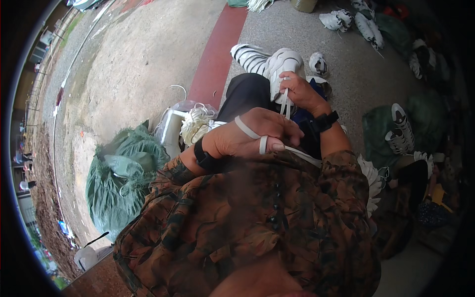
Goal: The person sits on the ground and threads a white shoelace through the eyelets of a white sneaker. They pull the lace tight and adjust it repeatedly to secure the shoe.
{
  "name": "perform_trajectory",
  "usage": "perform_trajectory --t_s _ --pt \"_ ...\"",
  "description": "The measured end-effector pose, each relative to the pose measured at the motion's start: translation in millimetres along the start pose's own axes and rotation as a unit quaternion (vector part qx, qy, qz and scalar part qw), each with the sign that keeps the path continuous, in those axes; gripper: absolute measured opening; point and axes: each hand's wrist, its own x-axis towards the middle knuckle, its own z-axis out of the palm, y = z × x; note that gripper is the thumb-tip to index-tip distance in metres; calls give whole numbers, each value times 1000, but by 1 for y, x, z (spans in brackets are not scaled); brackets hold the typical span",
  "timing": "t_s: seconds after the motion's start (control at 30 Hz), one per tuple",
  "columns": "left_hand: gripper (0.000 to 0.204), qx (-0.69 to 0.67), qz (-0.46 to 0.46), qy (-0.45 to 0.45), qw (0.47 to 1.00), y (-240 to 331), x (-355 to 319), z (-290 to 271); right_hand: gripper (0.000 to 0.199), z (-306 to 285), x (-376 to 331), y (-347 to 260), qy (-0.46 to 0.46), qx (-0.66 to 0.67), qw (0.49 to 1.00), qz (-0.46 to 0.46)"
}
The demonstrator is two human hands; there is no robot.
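Left hand [247, 136] — grip curled shut around a flat white lace [246, 129] wound over its fingers. Right hand [302, 91], at 1 o'clock of it, pinches the lace's strands against a white shoe [284, 64] resting on the lap. Green sack [123, 173] at 9 o'clock.

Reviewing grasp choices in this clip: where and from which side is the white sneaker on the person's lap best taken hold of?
Probably the white sneaker is best gripped across its heel and sides from the far end, since the right hand and white lace occupy the near end, and the left hand holds the lace taut.
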Motion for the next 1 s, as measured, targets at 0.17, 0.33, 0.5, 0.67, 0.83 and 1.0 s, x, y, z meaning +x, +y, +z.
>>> perform_trajectory --t_s 0.17,0.33,0.5,0.67,0.83,1.0 --pt "43 -159 -52 279 946 -8 -69 -55 24 -43 -51 14 322 415 846 88" --pt "48 -406 -88 567 712 -72 -226 -117 28 -60 -187 83 466 603 621 181" --pt "29 -167 -608 551 547 -128 -351 -129 25 -68 -242 77 53 51 827 557" --pt "38 528 -481 177 678 -115 -170 -107 35 -58 -131 0 84 -275 879 381" --pt "46 547 -188 117 808 -147 -20 -52 45 13 -36 -16 80 -285 931 211" --pt "24 624 -187 79 755 -196 11 -39 23 28 -33 33 107 -258 937 210"
